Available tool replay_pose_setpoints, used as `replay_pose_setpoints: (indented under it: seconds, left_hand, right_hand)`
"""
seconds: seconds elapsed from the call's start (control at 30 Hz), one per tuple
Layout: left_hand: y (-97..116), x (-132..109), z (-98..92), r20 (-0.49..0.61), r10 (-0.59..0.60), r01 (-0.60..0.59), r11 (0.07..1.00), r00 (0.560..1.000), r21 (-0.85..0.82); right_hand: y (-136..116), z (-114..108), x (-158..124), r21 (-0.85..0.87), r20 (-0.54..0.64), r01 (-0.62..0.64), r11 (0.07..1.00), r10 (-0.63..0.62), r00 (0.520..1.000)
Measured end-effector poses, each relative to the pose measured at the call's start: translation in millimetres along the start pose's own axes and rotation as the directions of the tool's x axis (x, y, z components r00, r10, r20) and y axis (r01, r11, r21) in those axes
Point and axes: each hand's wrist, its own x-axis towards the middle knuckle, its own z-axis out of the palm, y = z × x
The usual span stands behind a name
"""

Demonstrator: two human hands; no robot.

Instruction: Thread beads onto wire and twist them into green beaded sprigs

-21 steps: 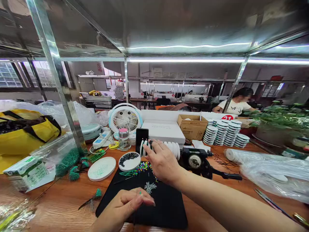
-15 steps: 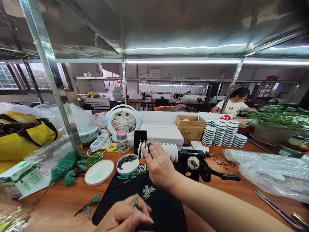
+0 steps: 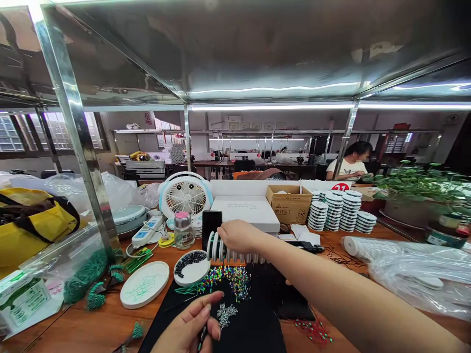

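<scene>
A large red disc (image 3: 340, 187) on the white panel (image 3: 243, 187) reads 21, while in the background one small red disc (image 3: 212, 155) reads 13 and another small red disc (image 3: 258, 155) reads 14. The cardboard box (image 3: 292, 210) bears the characters 苏打饼干, and the pink-lidded jar (image 3: 184, 238) shows 欧. Print on the white box (image 3: 241, 215) is too small to read.

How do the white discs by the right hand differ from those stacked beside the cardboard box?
The row of discs stands on edge; the stacked discs lie flat. The right hand covers part of the row of discs, while the stacked discs are unobstructed by it. Both are white and round.
</scene>
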Motion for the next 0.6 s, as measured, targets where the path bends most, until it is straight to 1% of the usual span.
replay_pose_setpoints:
  seconds: [0.07,0.13,0.2,0.27,0.37,0.43,0.47,0.53,0.6]
  left_hand:
    - [9.0,3.2,3.7,0.012,0.005,-0.006,1.0,1.0,0.012]
    - [15.3,2.8,6.8,0.007,-0.004,0.003,1.0,1.0,0.028]
    - [19.0,-0.2,9.2,-0.012,-0.004,0.004,0.999,1.0,0.034]
    - [20.7,-4.1,10.6,-0.025,-0.003,0.004,0.999,1.0,0.04]
    - [20.8,-8.1,11.8,-0.031,-0.004,0.005,0.999,1.0,0.05]
    - [20.5,-8.5,12.3,-0.024,-0.008,0.009,0.998,1.0,0.06]
    - [20.6,-7.7,12.5,-0.02,-0.009,0.01,0.998,1.0,0.067]
    - [22.3,-4.2,12.7,-0.01,-0.002,0.003,0.997,1.0,0.081]
    - [26.2,1.5,12.7,-0.001,0.015,-0.014,0.995,1.0,0.1]
  right_hand:
    - [8.1,-1.7,12.3,0.009,0.049,0.026,1.0,-0.026,0.998]
    - [12.7,-1.2,18.5,0.032,0.047,0.021,0.999,-0.022,0.999]
    - [13.5,-0.6,16.9,0.065,-0.005,0.003,0.998,-0.002,1.0]
    - [10.3,-0.5,8.5,0.101,-0.071,-0.001,0.995,0.008,0.997]
    - [-2.4,1.3,-9.3,0.102,-0.157,0.025,0.995,-0.009,0.988]
    - [-15.5,5.9,-19.4,0.037,-0.204,0.021,0.999,-0.014,0.979]
    - [-22.4,9.0,-22.8,-0.005,-0.228,0.004,1.0,-0.005,0.974]
    - [-34.0,14.6,-25.0,-0.063,-0.27,-0.07,0.996,0.051,0.961]
    - [-39.3,16.3,-21.0,-0.054,-0.268,-0.146,0.988,0.126,0.955]
